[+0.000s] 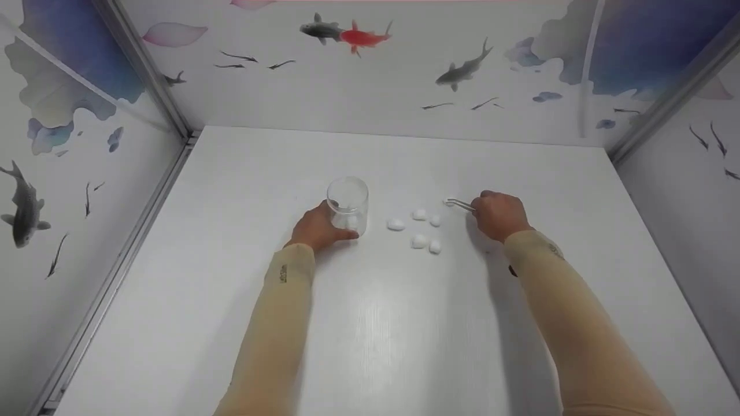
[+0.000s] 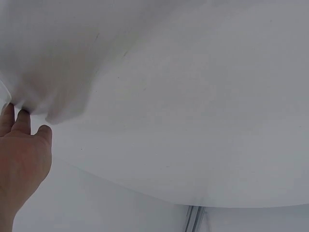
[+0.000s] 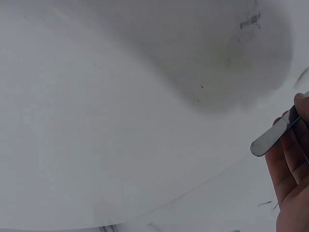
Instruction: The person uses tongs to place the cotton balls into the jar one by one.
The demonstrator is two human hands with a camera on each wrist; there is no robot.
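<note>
My left hand (image 1: 317, 227) grips a clear jar (image 1: 348, 193) low on its side, fingers behind and thumb in front. A white cotton ball (image 1: 352, 222) shows through the jar's wall near the bottom. In my right hand (image 1: 502, 215) a pair of metal tweezers (image 1: 462, 204) is pinched, its bent tips pointing left with a small white piece (image 1: 448, 202) at them. The right wrist view has the tweezers' broad rounded end (image 3: 270, 139) sticking out past the fingers. Only part of the left hand (image 2: 23, 157) appears in the left wrist view.
Several cotton balls (image 1: 419, 241) lie loosely grouped on the white table (image 1: 370, 323) between the jar and the tweezers. Panels (image 1: 376, 86) printed with fish and leaves enclose the table at the back and both sides, with metal posts (image 1: 144, 63) at the corners.
</note>
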